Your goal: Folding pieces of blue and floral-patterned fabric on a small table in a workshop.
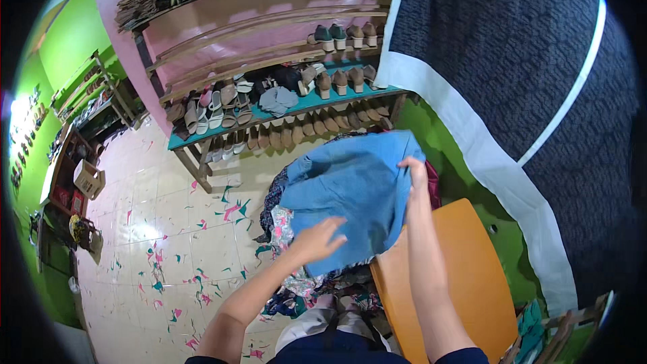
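A blue denim-like garment (350,189) hangs spread out in front of me, above a pile of clothes. My right hand (415,174) is closed on its upper right edge and holds that side up. My left hand (318,239) lies flat against or just over the garment's lower left part, fingers spread; whether it touches the cloth I cannot tell. Beneath the garment, a floral cloth (283,226) with pink and white shows at the left of the pile. Folds hide the garment's exact kind.
An orange table or board (465,256) stands close on my right. Ahead, a wooden shelf (303,102) holds rows of shoes and sandals. Green and pink scraps (232,210) litter the tiled floor at left. A cardboard box (89,178) sits farther left. Dark patterned fabric (499,40) hangs at right.
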A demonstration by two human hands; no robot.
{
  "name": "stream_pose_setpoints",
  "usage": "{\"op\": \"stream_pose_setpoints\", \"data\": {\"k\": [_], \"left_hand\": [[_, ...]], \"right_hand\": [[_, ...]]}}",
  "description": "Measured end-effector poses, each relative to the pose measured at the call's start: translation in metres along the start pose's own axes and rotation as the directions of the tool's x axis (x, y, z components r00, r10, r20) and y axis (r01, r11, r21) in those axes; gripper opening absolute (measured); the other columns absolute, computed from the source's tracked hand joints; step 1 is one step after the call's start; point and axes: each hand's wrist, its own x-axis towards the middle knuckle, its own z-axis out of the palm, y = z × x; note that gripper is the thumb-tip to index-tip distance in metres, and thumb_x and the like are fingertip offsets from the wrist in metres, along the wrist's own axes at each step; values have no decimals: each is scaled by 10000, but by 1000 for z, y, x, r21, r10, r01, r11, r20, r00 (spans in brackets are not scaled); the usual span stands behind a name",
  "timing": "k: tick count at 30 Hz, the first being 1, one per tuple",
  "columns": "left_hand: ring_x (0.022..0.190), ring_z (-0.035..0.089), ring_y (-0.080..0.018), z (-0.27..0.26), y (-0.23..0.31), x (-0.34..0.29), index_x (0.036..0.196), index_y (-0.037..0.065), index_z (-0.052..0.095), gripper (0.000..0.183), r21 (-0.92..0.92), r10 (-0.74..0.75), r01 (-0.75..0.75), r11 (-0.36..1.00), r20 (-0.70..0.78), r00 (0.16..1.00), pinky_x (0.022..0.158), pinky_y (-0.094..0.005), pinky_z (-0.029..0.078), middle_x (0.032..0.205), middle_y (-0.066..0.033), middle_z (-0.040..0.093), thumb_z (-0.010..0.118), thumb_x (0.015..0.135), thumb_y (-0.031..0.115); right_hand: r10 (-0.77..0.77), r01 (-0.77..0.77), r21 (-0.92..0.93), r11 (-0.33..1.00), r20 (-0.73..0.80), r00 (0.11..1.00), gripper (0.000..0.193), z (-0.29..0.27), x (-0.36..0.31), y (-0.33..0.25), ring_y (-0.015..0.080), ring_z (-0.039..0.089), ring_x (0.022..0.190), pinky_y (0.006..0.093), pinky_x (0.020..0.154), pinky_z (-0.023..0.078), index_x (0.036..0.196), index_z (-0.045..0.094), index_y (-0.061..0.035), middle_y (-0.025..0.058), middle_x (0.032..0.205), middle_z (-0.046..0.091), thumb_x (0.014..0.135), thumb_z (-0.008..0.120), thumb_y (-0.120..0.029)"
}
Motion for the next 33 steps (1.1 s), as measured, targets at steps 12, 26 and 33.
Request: {"op": "stream_pose_setpoints", "data": {"k": [12, 26, 33], "left_hand": [[819, 546, -248, -20, -102, 64, 983, -13, 521, 288, -414, -348, 89, 906, -608, 713, 740, -345, 411, 940, -160, 562, 439, 884, 246], [1097, 460, -249, 153, -93, 73, 1238, -64, 364, 697, -537, -201, 364, 761, 339, 919, 940, -301, 327, 1191, -186, 479, 458, 837, 497], [841, 555, -210, 182, -79, 83, 1222, -74, 384, 779, -205, -162, 214, 955, 241, 957, 725, -295, 450, 983, -175, 568, 596, 735, 497]], "right_hand": [[-190, 172, 98, 980, 222, 956, 345, -153, -104, -47, 248, 607, 704, 344, 654, 519, 974, 514, 82, 156, 822, 598, 646, 550, -18], [13, 0, 237, 972, -52, 999, 594, -290, -230, 86, 245, 569, 966, 403, 839, 468, 1224, 373, 30, 152, 1110, 543, 736, 649, -166], [72, -37, 237, 971, -142, 987, 483, -311, -240, 112, 229, 574, 951, 385, 830, 472, 1200, 408, 15, 128, 1089, 558, 795, 597, -167]]}}
